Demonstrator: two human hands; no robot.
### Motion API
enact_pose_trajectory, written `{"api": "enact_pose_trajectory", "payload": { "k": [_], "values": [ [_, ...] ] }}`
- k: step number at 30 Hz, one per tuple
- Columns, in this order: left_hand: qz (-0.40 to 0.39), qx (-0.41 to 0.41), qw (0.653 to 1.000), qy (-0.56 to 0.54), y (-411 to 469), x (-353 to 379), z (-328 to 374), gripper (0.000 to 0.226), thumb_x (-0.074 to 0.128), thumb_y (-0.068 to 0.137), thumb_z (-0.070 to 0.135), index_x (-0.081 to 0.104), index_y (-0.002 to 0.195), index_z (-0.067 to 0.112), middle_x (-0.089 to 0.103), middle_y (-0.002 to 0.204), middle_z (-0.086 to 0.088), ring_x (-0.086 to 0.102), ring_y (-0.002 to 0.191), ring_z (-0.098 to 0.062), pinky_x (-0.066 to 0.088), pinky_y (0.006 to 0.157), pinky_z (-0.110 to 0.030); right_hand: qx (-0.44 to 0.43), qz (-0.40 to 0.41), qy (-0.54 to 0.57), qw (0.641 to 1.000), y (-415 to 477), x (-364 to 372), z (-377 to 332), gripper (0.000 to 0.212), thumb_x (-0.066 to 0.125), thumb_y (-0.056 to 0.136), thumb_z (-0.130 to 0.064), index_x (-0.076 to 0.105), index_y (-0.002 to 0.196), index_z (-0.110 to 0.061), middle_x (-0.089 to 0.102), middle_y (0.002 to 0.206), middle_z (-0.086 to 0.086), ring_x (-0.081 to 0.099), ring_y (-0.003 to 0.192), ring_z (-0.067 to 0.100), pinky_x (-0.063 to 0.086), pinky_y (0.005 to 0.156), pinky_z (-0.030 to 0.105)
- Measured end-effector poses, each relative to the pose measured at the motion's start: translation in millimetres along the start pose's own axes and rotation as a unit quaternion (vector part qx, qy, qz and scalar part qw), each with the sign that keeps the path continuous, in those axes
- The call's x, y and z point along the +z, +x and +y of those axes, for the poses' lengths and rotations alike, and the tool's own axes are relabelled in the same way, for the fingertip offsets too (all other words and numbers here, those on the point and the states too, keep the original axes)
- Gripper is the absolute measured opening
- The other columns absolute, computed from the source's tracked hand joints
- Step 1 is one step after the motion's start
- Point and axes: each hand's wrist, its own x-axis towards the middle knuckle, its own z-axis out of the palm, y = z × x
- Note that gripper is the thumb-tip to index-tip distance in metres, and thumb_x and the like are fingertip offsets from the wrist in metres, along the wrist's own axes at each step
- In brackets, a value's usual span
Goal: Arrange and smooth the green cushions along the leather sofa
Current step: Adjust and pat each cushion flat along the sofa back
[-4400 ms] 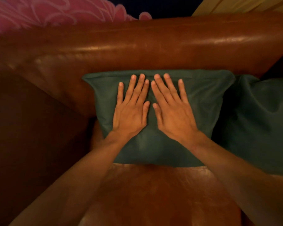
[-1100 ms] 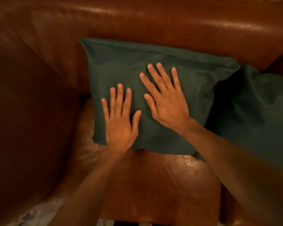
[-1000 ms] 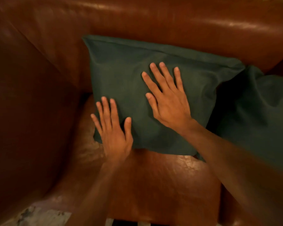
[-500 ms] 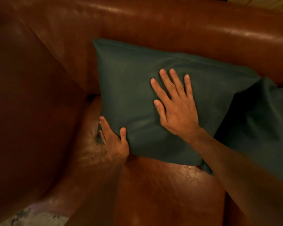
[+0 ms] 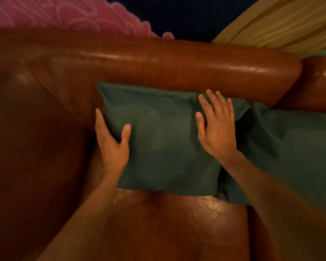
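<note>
A dark green cushion (image 5: 162, 140) leans against the brown leather sofa's backrest (image 5: 158, 66) in the left corner of the seat. My left hand (image 5: 113, 147) holds its left edge, thumb on the front face and fingers slipped behind the side. My right hand (image 5: 217, 129) lies flat with straight fingers on the cushion's upper right part, near its top seam. A second green cushion (image 5: 290, 147) stands to the right, touching the first; my right forearm crosses in front of it.
The sofa's left armrest (image 5: 26, 147) rises close beside the cushion. Bare leather seat (image 5: 167, 223) shows in front of the cushions. Behind the backrest are a pink patterned fabric (image 5: 64, 14) and a yellow striped fabric (image 5: 280, 21).
My left hand slid off the cushion's face to its left edge and took hold there. My right hand moved up and right across the cushion. The view tilted up.
</note>
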Motion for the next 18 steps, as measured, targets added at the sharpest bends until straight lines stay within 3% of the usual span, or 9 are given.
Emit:
{"api": "enact_pose_trajectory", "payload": {
  "k": [5,8,10,12,18],
  "values": [
    [0.006,0.149,0.978,0.146,80.0,12.9,46.5,0.079,0.051,0.102,0.055,0.021,0.163,0.014,0.014,0.172,-0.004,0.007,0.159,-0.022,-0.001,0.128,-0.038,0.111,-0.001,-0.025,0.993,-2.8,-17.9,38.5,0.051,0.044,0.108,-0.036,0.048,0.153,-0.012,0.043,0.161,0.014,0.034,0.152,0.035,0.022,0.127,0.055],
    [0.011,0.15,0.973,0.176,107.3,10.6,53.3,0.055,0.051,0.103,0.045,0.05,0.148,0.015,0.039,0.161,-0.006,0.032,0.151,-0.024,0.018,0.124,-0.042,0.169,0.005,-0.005,0.986,-2.8,-26.1,54.4,0.049,0.05,0.106,-0.033,0.05,0.149,-0.01,0.049,0.154,0.014,0.043,0.144,0.035,0.035,0.118,0.052],
    [0.014,0.132,0.974,0.184,117.9,4.7,50.3,0.04,0.051,0.1,0.04,0.065,0.128,0.014,0.055,0.14,-0.009,0.047,0.134,-0.03,0.034,0.11,-0.044,0.17,-0.002,-0.01,0.985,1.5,-29.8,61.0,0.047,0.055,0.103,-0.032,0.053,0.145,-0.01,0.055,0.143,0.014,0.048,0.134,0.035,0.039,0.109,0.05],
    [-0.004,0.117,0.975,0.187,123.4,-2.5,43.8,0.035,0.051,0.101,0.037,0.069,0.114,0.01,0.061,0.122,-0.017,0.052,0.12,-0.038,0.039,0.101,-0.044,0.174,-0.019,-0.032,0.984,8.1,-32.2,66.7,0.041,0.059,0.101,-0.032,0.059,0.137,-0.012,0.057,0.131,0.014,0.049,0.125,0.037,0.038,0.103,0.05],
    [-0.052,0.14,0.97,0.19,127.5,-15.6,36.7,0.033,0.051,0.106,0.032,0.064,0.099,0.002,0.063,0.1,-0.022,0.057,0.102,-0.039,0.039,0.085,-0.043,0.166,-0.041,0.018,0.985,17.1,-40.7,84.2,0.025,0.05,0.109,-0.023,0.068,0.113,-0.006,0.066,0.113,0.02,0.057,0.108,0.043,0.039,0.092,0.05]
  ]
}}
